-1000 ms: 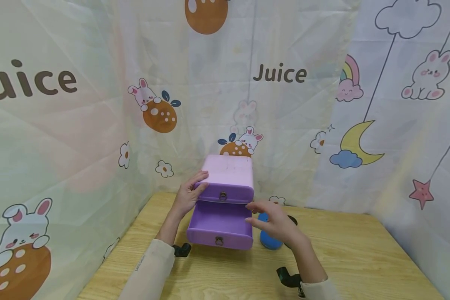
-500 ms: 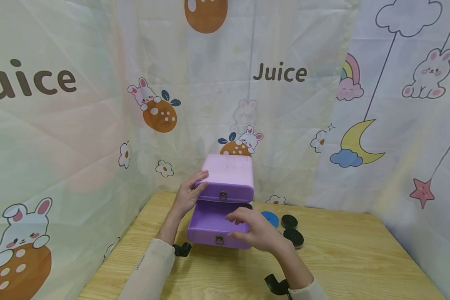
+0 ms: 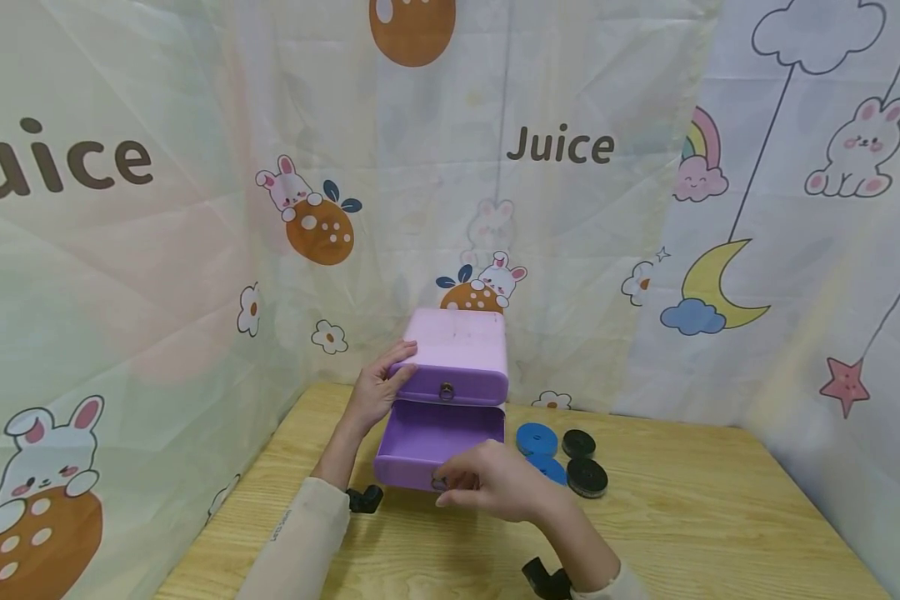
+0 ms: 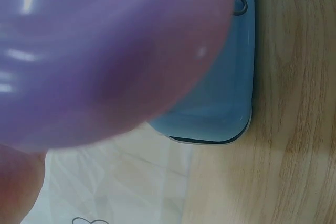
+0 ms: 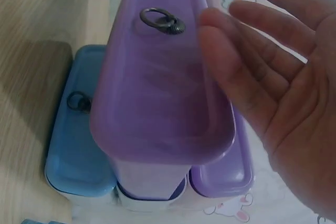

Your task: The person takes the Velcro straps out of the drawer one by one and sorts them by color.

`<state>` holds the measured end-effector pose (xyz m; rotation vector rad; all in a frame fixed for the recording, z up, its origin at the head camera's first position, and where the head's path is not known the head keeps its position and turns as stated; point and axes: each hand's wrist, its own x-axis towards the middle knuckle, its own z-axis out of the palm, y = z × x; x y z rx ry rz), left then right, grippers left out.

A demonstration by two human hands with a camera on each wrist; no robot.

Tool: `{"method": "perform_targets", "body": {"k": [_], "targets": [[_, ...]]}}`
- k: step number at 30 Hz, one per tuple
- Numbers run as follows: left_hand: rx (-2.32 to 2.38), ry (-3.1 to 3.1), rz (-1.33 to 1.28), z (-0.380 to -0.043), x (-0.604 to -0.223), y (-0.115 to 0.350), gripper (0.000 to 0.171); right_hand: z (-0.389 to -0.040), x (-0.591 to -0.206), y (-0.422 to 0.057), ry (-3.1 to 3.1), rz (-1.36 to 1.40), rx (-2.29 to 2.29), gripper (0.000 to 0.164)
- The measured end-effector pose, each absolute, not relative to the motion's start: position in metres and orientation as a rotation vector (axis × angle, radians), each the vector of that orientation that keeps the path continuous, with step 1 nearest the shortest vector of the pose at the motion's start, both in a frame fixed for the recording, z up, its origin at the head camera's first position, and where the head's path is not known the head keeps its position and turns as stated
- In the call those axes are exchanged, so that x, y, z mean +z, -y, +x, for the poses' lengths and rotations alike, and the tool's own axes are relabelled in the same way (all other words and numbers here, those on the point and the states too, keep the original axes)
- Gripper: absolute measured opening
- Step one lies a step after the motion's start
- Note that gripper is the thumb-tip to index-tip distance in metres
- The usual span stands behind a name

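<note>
Purple drawer (image 3: 405,471) stands pulled out below the upper drawer (image 3: 483,387) of a pink-topped cabinet (image 3: 457,340), and we see smooth, plastic-looking walls, a round-cornered front and a dark metal ring pull (image 5: 160,20). Our left hand (image 3: 375,387) holds the cabinet's upper corner, thumb and fingers spread around it; our right hand (image 3: 495,483) is just beside the drawer front, loosely bent fingers slightly apart, above the wood-grained table (image 3: 705,508).

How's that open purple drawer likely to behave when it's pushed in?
The open drawer probably slides, as its rear sits inside the cabinet. Its smooth, undistorted shape suggests stiff, slightly slippery plastic. No contents show, so it's likely light.
</note>
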<state>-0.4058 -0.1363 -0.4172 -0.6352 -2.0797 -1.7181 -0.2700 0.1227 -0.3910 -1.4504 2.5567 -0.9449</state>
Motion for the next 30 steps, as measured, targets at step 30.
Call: {"method": "perform_targets", "body": {"k": [30], "targets": [[-1.696,2.104,-0.626,-0.405,-0.418,0.137,0.042,-0.252,-0.401,-0.106,-2.73,-1.293,-0.192,0.038]]}}
